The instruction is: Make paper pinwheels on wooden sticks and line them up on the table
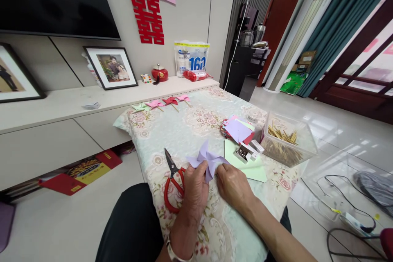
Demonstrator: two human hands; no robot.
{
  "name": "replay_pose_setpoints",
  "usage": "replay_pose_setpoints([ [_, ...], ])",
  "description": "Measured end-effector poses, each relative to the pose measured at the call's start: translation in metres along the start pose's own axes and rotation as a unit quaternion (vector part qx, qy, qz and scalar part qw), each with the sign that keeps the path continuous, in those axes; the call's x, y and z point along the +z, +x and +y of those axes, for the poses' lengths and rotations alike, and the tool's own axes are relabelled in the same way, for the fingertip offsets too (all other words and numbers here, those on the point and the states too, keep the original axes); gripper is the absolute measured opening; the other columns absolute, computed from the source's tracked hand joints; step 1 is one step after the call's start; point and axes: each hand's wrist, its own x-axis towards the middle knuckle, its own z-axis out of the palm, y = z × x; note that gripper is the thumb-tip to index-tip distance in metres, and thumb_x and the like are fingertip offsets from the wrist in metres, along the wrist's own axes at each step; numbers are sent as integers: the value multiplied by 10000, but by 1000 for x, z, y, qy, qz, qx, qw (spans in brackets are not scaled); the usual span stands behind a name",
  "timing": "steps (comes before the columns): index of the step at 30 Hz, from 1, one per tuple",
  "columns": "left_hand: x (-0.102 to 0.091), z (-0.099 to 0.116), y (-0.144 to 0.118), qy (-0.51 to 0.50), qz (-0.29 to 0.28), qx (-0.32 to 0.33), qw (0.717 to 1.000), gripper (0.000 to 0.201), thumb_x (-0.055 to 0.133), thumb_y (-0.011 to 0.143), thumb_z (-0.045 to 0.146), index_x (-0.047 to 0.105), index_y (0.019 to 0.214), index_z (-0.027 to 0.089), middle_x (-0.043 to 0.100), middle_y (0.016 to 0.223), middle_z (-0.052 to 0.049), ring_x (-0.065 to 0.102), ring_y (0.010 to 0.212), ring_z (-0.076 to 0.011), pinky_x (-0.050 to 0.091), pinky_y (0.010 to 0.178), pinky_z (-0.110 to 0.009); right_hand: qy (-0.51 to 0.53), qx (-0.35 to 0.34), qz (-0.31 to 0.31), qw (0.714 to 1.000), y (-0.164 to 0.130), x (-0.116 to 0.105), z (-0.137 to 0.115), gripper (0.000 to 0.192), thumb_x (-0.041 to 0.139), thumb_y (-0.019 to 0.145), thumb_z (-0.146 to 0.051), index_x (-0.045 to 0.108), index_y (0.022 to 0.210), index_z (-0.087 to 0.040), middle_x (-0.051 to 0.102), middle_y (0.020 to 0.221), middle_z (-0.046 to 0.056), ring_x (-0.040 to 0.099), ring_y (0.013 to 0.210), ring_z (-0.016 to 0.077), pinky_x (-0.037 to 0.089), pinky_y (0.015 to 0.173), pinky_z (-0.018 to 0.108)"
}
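Note:
A lilac paper pinwheel (206,158) lies on the floral tablecloth (190,127) in front of me. My left hand (194,188) pinches its near edge from the left. My right hand (233,186) touches its lower right blade with the fingertips. Red-handled scissors (172,180) lie open just left of my left hand. A light green paper sheet (245,163) sits under a small open box of pins (244,153) to the right of the pinwheel.
A stack of coloured paper squares (238,130) and a clear tub of wooden sticks (287,139) sit at the right. Several finished pinwheels (162,103) line the table's far edge. A low cabinet (61,123) stands at left; cables (346,204) lie on the floor at right.

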Motion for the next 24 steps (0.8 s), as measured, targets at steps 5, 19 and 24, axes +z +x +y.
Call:
replay_pose_setpoints([
  [5,-3,-5,0,50,-4,20,999,194,737,608,303,682,778,228,731,775,-13,648,726,-203,502,691,-288,32,-9,21,999,-4,6,3,139,491,919,-127,623,907,-167,670,887,85,637,763,206,344,624,281],
  [19,-2,-3,2,20,10,41,999,212,751,593,287,669,776,219,720,771,5,662,757,-199,525,789,-302,-21,45,-54,997,1,-3,-16,175,488,943,-81,626,969,-186,659,991,100,690,785,214,343,573,266],
  [24,-2,-4,2,14,19,37,999,209,748,594,259,667,782,223,734,798,-2,669,784,-204,529,828,-314,-31,38,-75,996,2,-8,-21,199,493,914,-38,615,1000,-169,653,1023,132,708,821,231,369,569,265],
])
